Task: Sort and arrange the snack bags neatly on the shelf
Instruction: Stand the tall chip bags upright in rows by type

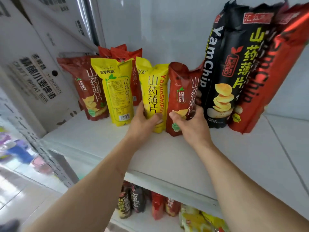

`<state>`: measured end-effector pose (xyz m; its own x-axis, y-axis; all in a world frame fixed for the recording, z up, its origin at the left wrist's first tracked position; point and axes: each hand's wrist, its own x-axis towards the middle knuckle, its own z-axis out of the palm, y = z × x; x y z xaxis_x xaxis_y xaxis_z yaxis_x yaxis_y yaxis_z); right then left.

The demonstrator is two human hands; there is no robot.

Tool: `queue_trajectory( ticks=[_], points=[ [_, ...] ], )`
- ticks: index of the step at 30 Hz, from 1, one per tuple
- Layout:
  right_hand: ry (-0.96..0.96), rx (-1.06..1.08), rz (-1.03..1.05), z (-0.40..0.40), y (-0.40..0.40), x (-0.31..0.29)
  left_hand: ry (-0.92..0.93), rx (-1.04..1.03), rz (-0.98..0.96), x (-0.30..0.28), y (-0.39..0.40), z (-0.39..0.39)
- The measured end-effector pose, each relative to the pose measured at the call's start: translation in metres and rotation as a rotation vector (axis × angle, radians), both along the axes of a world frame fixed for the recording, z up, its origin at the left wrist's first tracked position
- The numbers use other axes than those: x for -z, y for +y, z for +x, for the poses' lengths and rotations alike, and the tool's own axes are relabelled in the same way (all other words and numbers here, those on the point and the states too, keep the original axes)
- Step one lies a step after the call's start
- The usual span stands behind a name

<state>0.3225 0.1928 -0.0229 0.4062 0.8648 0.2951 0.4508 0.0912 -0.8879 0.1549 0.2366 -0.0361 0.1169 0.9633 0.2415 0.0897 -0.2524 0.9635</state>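
Two bare forearms reach over the white shelf (93, 141). Left hand (143, 121) grips a yellow yam-chip bag (155, 91), fingers curled round its lower part. Right hand (189, 121) grips the adjacent red yam-slice bag (180, 91) likewise. Both bags stand upright mid-shelf, touching.

On the shelf (184, 156) a row of small bags (117, 91) stands upright at the left, more small bags behind them; tall bags (237, 72) stand at the right; cardboard boxes (33, 64) lean left of the row; a lower shelf (150, 220) below holds more bags
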Motion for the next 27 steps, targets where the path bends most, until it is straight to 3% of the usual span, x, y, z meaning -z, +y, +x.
queue_trajectory(
  ticks=[6,12,23,25,27],
  points=[
    [-0.186,-0.057,-0.062,-0.032,-0.027,0.008,-0.002,-0.197,0.041,0.003,-0.052,-0.042],
    [-0.224,-0.109,-0.145,-0.081,-0.032,-0.001,0.071,-0.377,0.047,-0.004,-0.066,-0.086],
    [-0.231,-0.156,-0.232,-0.104,-0.026,0.002,0.014,-0.385,0.043,-0.010,-0.062,-0.109],
    [-0.216,-0.154,-0.205,-0.086,-0.036,-0.003,0.167,-0.582,0.170,-0.010,-0.072,-0.099],
    [-0.201,-0.115,-0.149,-0.063,-0.049,-0.008,0.236,-0.707,0.484,-0.013,-0.089,-0.078]
  ],
)
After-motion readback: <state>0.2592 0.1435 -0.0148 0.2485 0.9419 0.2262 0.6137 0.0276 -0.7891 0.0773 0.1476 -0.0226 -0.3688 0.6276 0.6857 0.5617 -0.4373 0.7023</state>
